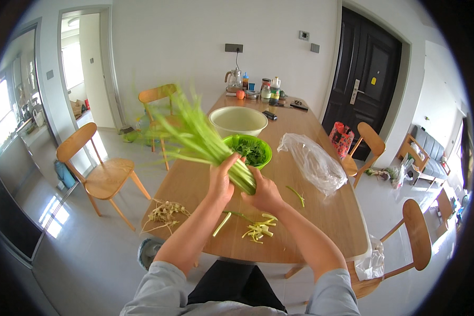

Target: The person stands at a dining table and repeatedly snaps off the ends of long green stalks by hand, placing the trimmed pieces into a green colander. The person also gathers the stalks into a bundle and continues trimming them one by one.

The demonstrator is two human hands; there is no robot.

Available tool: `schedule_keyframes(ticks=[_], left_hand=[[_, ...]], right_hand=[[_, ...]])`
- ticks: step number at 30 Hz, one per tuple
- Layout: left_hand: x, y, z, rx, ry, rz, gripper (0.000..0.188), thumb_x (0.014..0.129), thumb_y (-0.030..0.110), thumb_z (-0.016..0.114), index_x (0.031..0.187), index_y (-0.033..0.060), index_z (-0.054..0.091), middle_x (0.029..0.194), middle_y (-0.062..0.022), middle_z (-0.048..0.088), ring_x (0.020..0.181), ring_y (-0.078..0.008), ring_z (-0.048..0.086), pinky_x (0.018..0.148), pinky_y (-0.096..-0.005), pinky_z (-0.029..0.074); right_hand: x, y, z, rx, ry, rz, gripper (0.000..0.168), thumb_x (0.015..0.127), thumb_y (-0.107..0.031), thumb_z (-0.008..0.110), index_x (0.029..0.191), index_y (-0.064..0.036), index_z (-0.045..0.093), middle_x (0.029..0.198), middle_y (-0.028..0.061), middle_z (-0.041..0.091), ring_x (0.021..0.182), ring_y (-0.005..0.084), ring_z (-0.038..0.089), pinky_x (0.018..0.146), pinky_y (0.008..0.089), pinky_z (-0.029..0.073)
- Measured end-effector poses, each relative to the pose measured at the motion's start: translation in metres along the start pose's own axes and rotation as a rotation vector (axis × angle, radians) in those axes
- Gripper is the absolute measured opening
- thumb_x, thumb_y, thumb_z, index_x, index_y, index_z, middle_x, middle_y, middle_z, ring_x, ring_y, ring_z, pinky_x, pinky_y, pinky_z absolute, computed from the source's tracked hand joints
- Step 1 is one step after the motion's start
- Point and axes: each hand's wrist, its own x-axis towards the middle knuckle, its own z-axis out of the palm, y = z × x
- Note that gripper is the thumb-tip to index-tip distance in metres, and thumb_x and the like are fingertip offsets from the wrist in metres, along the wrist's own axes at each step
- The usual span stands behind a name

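Observation:
A bundle of green celery stalks (205,140) is gripped in both hands above the wooden table (193,177). My left hand (222,179) wraps around the stalks near their lower part. At the cut end, my right hand (264,191) holds the bundle from the right. The far ends of the stalks fan out to the upper left and are blurred. Just behind the hands stands a green plastic basket (269,155) with leafy greens (251,152) in it. Below the hands lie pale trimmed stalk pieces (260,229) and a single short stalk (222,224).
A large cream basin (238,118) stands behind the basket. To the right lies a clear plastic bag (314,162). Fibrous roots (166,213) sit at the left table edge, above a bin (148,252). Bottles and jars (266,93) and a knife (286,105) occupy the far end. Wooden chairs (102,181) surround the table.

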Motion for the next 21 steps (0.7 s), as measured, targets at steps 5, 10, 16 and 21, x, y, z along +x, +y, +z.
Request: schedule_keyframes(ticks=[5,10,16,21], left_hand=[[0.017,0.031,0.034,0.411,-0.148,0.041,0.056,0.078,0.014,0.079,0.123,0.0033,0.048,0.104,-0.0077,0.059,0.100,-0.0191,0.060,0.091,-0.0351,0.048],[0.022,0.006,0.022,0.634,-0.172,0.035,0.071,0.074,0.018,0.084,0.127,0.0041,0.040,0.115,-0.0107,0.057,0.107,-0.0208,0.056,0.092,-0.0363,0.045],[0.013,-0.015,0.005,0.664,-0.229,0.062,0.065,0.074,0.018,0.084,0.124,0.0039,0.044,0.118,-0.0119,0.059,0.109,-0.0219,0.057,0.094,-0.0364,0.046],[0.014,-0.018,0.003,0.645,-0.267,0.086,0.063,0.075,0.016,0.083,0.123,0.0041,0.043,0.111,-0.0097,0.060,0.103,-0.0195,0.059,0.087,-0.0346,0.049]], right_hand=[[0.009,-0.010,0.017,0.478,0.127,-0.015,0.086,0.075,-0.016,0.080,0.144,-0.008,0.029,0.115,0.0155,0.062,0.105,0.0225,0.062,0.089,0.0393,0.051],[0.018,0.029,0.050,0.683,0.158,-0.115,0.098,0.074,-0.019,0.083,0.147,-0.006,0.021,0.132,0.0185,0.052,0.123,0.0293,0.052,0.101,0.0401,0.044],[0.018,0.029,0.045,0.632,0.195,-0.188,0.104,0.073,-0.015,0.084,0.150,-0.005,0.015,0.143,0.0175,0.039,0.133,0.0303,0.040,0.109,0.0418,0.036],[0.017,0.022,0.043,0.663,0.139,-0.166,0.102,0.073,-0.010,0.082,0.150,-0.006,0.015,0.145,0.0175,0.036,0.136,0.0304,0.037,0.110,0.0416,0.034]])
